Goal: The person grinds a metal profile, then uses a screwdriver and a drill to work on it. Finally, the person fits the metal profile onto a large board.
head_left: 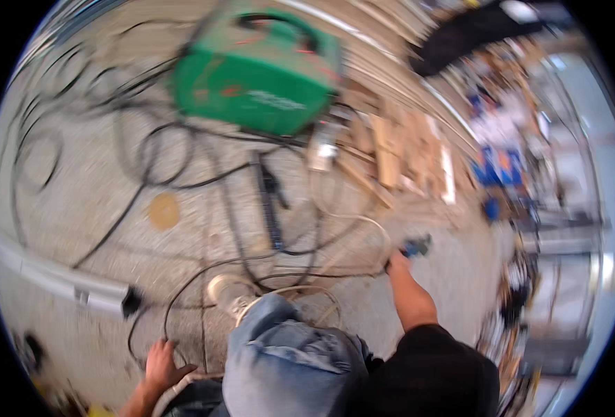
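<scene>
My right arm reaches out to the right, low over the concrete floor. In my right hand is a blue power tool, blurred by motion; its exact kind does not show. A dark cord runs to that hand from the left. At the lower left, my left hand is empty, with its fingers apart, close to a loop of black cable. My bent knee in blue jeans is between the two hands, with a pale shoe ahead of it.
A green boxy machine stands at the far side, with black cables coiled around it. A black bar clamp, a yellow disc and a long pale metal profile lie on the floor. Wood offcuts and clutter fill the right.
</scene>
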Tool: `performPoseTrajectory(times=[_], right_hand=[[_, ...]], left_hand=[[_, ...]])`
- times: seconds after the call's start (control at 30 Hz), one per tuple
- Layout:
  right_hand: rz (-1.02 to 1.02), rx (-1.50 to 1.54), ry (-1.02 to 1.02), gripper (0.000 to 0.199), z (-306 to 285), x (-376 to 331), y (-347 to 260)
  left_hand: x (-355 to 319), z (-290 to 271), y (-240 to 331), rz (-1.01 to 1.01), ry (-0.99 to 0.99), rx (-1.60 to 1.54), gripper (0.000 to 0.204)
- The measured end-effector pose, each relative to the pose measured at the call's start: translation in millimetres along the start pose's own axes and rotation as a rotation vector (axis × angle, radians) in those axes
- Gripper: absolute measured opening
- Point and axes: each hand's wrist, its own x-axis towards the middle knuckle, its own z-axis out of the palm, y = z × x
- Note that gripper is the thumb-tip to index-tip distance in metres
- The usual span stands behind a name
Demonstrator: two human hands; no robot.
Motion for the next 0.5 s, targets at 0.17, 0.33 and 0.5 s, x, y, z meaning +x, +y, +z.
performPoseTrajectory(times=[0.17, 0.33, 0.5], right_hand=[[0.063, -0.106, -0.665, 0.057, -29, 127, 9], [-0.088, -0.217, -0.852, 0.056, -23, 76, 51], [-0.209, -0.536, -0.321, 0.055, -31, 50, 19]], left_hand=[[4, 11, -6, -0.068, -0.202, 0.056, 0.072], [5, -69, -28, -0.706, 0.456, -0.383, 0.063], [57, -103, -70, -0.905, 0.56, -0.801, 0.092]])
